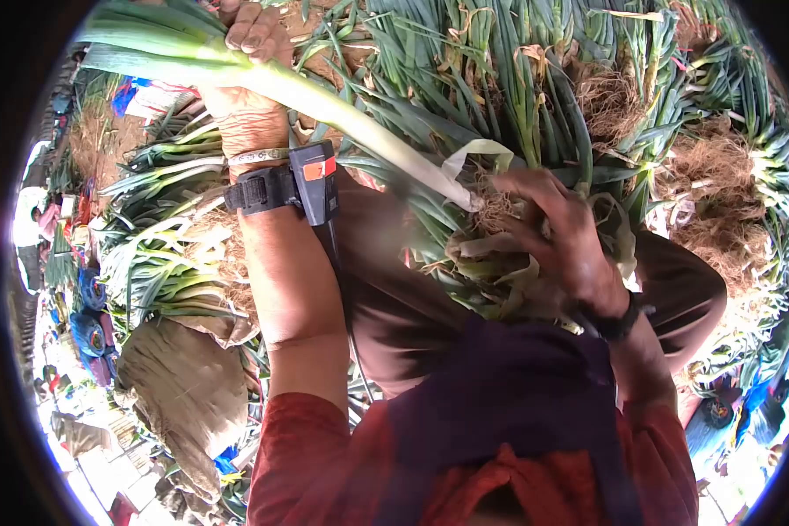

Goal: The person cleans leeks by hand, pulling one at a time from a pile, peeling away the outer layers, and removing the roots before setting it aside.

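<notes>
On brown ground [105,145], leek heaps [714,180] surround one held leek [337,114].

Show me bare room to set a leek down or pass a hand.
A small patch of bare ground shows beside the left hand, edged by green leek leaves; perhaps enough for a hand. A roomier-looking brown patch lies far left, beside a leek pile. It's crowded around the right hand and along the right side, packed with rooted leeks.

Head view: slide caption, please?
A leek held near its leaves in the left hand, the right hand beside its roots.
</notes>
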Motion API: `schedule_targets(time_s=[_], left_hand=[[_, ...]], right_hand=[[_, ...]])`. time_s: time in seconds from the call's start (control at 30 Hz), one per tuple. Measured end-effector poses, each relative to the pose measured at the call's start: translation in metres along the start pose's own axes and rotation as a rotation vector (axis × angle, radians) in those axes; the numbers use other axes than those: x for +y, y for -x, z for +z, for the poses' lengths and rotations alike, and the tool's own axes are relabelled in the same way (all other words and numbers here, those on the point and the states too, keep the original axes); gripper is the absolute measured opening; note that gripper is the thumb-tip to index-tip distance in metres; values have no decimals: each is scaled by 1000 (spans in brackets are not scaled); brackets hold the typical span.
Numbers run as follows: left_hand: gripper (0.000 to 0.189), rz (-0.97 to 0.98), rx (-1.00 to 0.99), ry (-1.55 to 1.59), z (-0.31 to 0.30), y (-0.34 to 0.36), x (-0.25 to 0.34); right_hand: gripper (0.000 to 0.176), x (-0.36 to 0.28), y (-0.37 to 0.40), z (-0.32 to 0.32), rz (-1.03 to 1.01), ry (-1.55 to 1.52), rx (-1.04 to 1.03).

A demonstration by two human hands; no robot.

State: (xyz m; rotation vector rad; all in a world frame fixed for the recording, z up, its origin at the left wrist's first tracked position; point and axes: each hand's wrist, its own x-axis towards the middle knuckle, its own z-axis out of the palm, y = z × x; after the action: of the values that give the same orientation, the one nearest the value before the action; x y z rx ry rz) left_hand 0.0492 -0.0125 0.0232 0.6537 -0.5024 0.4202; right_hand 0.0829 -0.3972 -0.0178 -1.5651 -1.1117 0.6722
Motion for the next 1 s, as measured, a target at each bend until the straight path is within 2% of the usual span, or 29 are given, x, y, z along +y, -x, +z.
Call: schedule_targets(time_s=[0.07,0.13,0.23,0.27,0.3,0.33,0.4,0.47,0.5,0.53,0.6,0.63,0.67,0.73,0.77,0.83,0.97,1.0], left_hand=[[41,-114,-203,181,-7,0,1],[41,-76,-103,165,3,4,-6],[42,9,42,144,20,5,-25],[51,204,432,-93,28,0,-38],[64,245,723,-227,58,-9,-60],[61,79,766,-409,68,-8,-71],[50,-22,704,-682,82,-5,-101],[31,51,542,-839,71,0,-122],[29,-34,555,-798,70,-1,-120],[28,-121,567,-754,71,-1,-118],[24,-255,579,-644,77,-7,-111],[23,-256,578,-573,75,-10,-110],[23,-256,579,-502,71,-13,-109],[23,-248,549,-324,63,-14,-111],[24,-232,563,-323,64,-13,-112],[26,-203,582,-324,69,-15,-114],[32,-103,540,-285,38,-19,-96],[32,-58,638,-391,50,-22,-91]], right_hand=[[53,1,-29,9,-111,122,43],[49,25,-46,22,-292,487,-53],[41,64,-37,34,-39,386,-95],[33,62,-37,34,-109,394,-62],[32,61,-39,34,-145,416,-59],[31,60,-41,35,-179,433,-54],[28,66,-48,36,-241,476,31],[27,59,-56,30,-281,602,45],[27,46,-58,24,-289,703,11],[30,29,-55,23,-345,678,44],[29,11,-36,21,-256,737,6],[29,6,-21,21,-213,765,-15],[30,21,1,25,-288,736,68],[30,29,43,28,-303,675,170],[30,21,60,27,-243,647,191],[30,10,83,19,-240,667,163],[26,15,123,5,-230,658,69],[20,22,140,2,-106,682,-82]])
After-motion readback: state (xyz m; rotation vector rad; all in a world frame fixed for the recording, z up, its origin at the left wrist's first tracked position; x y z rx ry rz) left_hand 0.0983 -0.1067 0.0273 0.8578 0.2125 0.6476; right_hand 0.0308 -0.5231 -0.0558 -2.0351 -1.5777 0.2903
